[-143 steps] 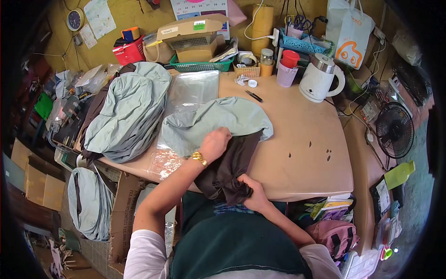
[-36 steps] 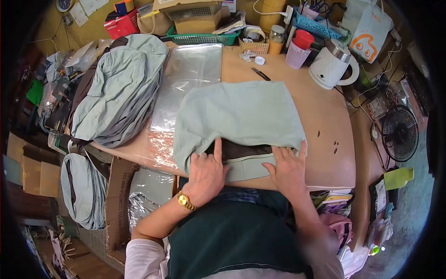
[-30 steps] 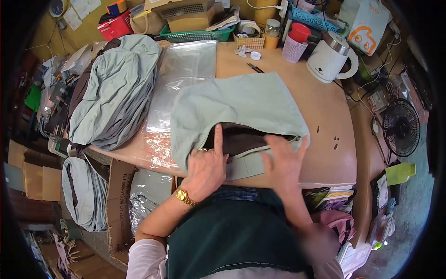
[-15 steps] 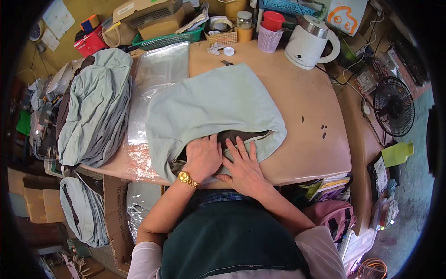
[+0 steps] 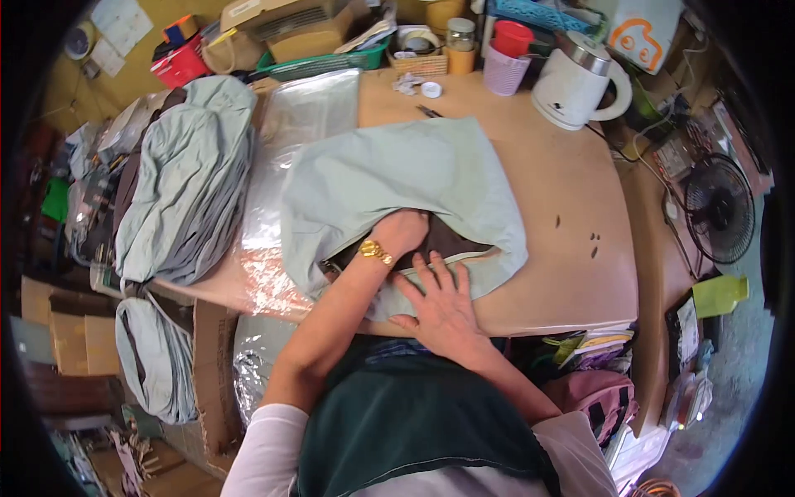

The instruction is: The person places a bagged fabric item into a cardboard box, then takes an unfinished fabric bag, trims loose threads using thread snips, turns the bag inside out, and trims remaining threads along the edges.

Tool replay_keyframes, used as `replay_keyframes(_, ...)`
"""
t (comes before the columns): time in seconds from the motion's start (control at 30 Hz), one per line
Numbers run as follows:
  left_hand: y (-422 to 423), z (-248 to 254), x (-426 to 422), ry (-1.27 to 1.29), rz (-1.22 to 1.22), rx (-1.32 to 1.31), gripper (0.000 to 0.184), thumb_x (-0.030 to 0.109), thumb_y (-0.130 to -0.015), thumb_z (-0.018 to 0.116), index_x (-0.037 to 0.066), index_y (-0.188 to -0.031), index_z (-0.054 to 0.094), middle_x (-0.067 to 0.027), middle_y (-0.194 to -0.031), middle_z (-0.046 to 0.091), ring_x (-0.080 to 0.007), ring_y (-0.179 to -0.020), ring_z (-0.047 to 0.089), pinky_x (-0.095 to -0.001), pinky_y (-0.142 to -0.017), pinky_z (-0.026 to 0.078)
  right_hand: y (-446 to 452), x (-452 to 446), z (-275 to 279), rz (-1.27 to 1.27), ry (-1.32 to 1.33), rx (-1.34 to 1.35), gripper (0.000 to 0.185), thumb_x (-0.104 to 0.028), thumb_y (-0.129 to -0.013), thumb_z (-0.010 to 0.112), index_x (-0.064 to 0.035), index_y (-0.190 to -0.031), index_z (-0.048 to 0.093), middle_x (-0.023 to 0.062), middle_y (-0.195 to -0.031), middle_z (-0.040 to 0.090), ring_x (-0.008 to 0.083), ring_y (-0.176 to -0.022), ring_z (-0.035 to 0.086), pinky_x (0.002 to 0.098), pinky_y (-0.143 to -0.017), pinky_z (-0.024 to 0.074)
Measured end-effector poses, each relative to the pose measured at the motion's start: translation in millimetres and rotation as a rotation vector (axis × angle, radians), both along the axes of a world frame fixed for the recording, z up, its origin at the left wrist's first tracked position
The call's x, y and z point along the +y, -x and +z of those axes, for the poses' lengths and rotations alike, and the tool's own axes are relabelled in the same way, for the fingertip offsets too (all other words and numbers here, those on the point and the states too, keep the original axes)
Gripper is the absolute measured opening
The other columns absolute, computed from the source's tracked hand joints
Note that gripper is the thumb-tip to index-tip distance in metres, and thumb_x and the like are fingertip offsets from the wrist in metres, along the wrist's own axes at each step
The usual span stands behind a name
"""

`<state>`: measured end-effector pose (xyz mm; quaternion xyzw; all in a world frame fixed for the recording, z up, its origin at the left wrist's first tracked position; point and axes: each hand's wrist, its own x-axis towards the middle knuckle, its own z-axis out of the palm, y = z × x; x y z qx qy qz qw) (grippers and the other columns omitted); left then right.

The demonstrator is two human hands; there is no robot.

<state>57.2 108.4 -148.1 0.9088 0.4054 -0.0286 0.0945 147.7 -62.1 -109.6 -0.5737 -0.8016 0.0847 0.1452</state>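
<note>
- My right hand [image 5: 443,311] lies flat, fingers spread, on the pale cloth [image 5: 406,166], which is at both hands.
- My left hand [image 5: 402,232] dips into its dark opening [image 5: 451,236]; fingertips hidden, I cannot tell what they hold.
- Just beyond, the cloth covers one end of a small dark tool [image 5: 427,111].
- Farther, right of my hands, a printed bag [image 5: 646,37] is cut off on top.

1. Two hands: one left hand [image 5: 403,233], one right hand [image 5: 445,307].
2. One gold watch [image 5: 377,252].
3. One pale green fabric piece [image 5: 402,170] at the hands.
4. Two stacks of similar fabric: one upper stack [image 5: 186,178] at left on the worktop [image 5: 571,286], one lower stack [image 5: 153,356] nearer; their layers cannot be counted.
5. One kettle [image 5: 567,89], far right.
6. One fan [image 5: 719,207], right.
7. One red cup [image 5: 511,37], one lilac holder [image 5: 505,76], one white cap [image 5: 431,89], far.
</note>
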Motion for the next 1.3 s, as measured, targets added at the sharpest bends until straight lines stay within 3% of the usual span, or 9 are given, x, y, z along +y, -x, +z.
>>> replay_keyframes(0.07, 6, 43, -29, 0.308, 0.095, -0.105, 0.028, 0.019, -0.088, 0.053, -0.003, -0.102, 0.066, -0.0255, -0.104, 0.065, -0.0397, -0.093, 0.065, -0.0478, -0.082, 0.052, -6, 5, 7, 0.001, 0.140, -0.031, 0.063, -0.050, -0.089, 0.060, -0.0154, -0.140, 0.051, 0.0205, -0.148, 0.040, 0.0400, -0.142, 0.028, 0.0599, -0.109, 0.0218)
replay_keyframes(0.2, 64, 86, -119, -0.093, -0.109, -0.620, 0.032, 0.014, -0.078, 0.072, 0.005, -0.108, 0.063, -0.0128, -0.108, 0.065, -0.0318, -0.095, 0.063, -0.0418, -0.082, 0.049, -31, 2, -10, -0.004, 0.002, -0.107, 0.057, -0.047, -0.087, 0.064, -0.0117, -0.131, 0.057, 0.0162, -0.147, 0.042, 0.0367, -0.140, 0.032, 0.0609, -0.110, 0.0214)
replay_keyframes(0.33, 133, 71, -119, -0.133, 0.494, -0.472, 0.027, 0.013, -0.076, 0.076, 0.006, -0.099, 0.063, -0.0126, -0.095, 0.062, -0.0300, -0.078, 0.061, -0.0405, -0.068, 0.048, -60, 8, 4, 0.014, -0.099, 0.022, 0.043, -0.035, -0.086, 0.069, -0.0083, -0.120, 0.063, 0.0158, -0.137, 0.052, 0.0344, -0.130, 0.045, 0.0551, -0.106, 0.0312)
replay_keyframes(0.43, 149, 60, -126, -0.039, 0.447, -0.668, 0.017, 0.011, -0.079, 0.075, 0.003, -0.090, 0.063, -0.0139, -0.081, 0.064, -0.0292, -0.064, 0.061, -0.0388, -0.058, 0.048, -60, 19, 15, -0.238, -0.244, 0.218, 0.023, -0.015, -0.080, 0.075, -0.0053, -0.100, 0.068, 0.0132, -0.105, 0.067, 0.0278, -0.097, 0.065, 0.0390, -0.084, 0.0503)
replay_keyframes(0.6, 124, 79, -145, 0.120, 0.489, -0.866, 0.015, 0.010, -0.082, 0.075, 0.000, -0.082, 0.064, -0.0104, -0.070, 0.064, -0.0206, -0.056, 0.060, -0.0296, -0.054, 0.046, 6, 3, 13, -0.098, 0.071, 0.779, 0.021, -0.016, -0.083, 0.075, -0.0020, -0.095, 0.065, 0.0109, -0.072, 0.068, 0.0235, -0.062, 0.068, 0.0309, -0.058, 0.0519)
replay_keyframes(0.77, 111, 77, -154, 0.135, 0.306, -0.986, 0.011, 0.007, -0.086, 0.070, 0.002, -0.081, 0.060, -0.0091, -0.070, 0.060, -0.0192, -0.056, 0.055, -0.0304, -0.052, 0.043, 30, -7, -15, -0.190, 0.272, 1.198, 0.013, -0.005, -0.083, 0.075, -0.0001, -0.091, 0.066, 0.0103, -0.080, 0.070, 0.0164, -0.068, 0.069, 0.0275, -0.060, 0.0514)
replay_keyframes(0.93, 111, 86, -157, 0.144, 0.320, -0.957, 0.014, 0.005, -0.082, 0.071, 0.002, -0.081, 0.058, -0.0074, -0.070, 0.056, -0.0218, -0.058, 0.054, -0.0320, -0.055, 0.046, 27, -13, 0, -0.166, 0.038, 0.967, 0.008, -0.002, -0.084, 0.073, -0.0006, -0.090, 0.068, 0.0072, -0.079, 0.062, 0.0137, -0.065, 0.059, 0.0270, -0.059, 0.0483)
replay_keyframes(1.0, 99, 98, -157, -0.211, 0.294, -1.007, 0.018, 0.005, -0.078, 0.075, 0.003, -0.083, 0.058, -0.0070, -0.072, 0.055, -0.0235, -0.060, 0.055, -0.0355, -0.056, 0.047, 30, -9, 3, -0.072, -0.309, 0.954, 0.006, -0.001, -0.084, 0.072, -0.0015, -0.089, 0.068, 0.0089, -0.084, 0.061, 0.0175, -0.070, 0.059, 0.0289, -0.061, 0.0480)
replay_keyframes(1.3, 119, 84, -157, -0.016, 0.237, -0.735, 0.015, 0.003, -0.075, 0.076, 0.003, -0.079, 0.061, -0.0122, -0.071, 0.054, -0.0306, -0.064, 0.057, -0.0406, -0.058, 0.046, 4, -3, 5, -0.113, -0.204, 0.874, 0.006, 0.003, -0.083, 0.063, -0.0019, -0.083, 0.059, 0.0122, -0.086, 0.066, 0.0222, -0.078, 0.065, 0.0309, -0.069, 0.0504)
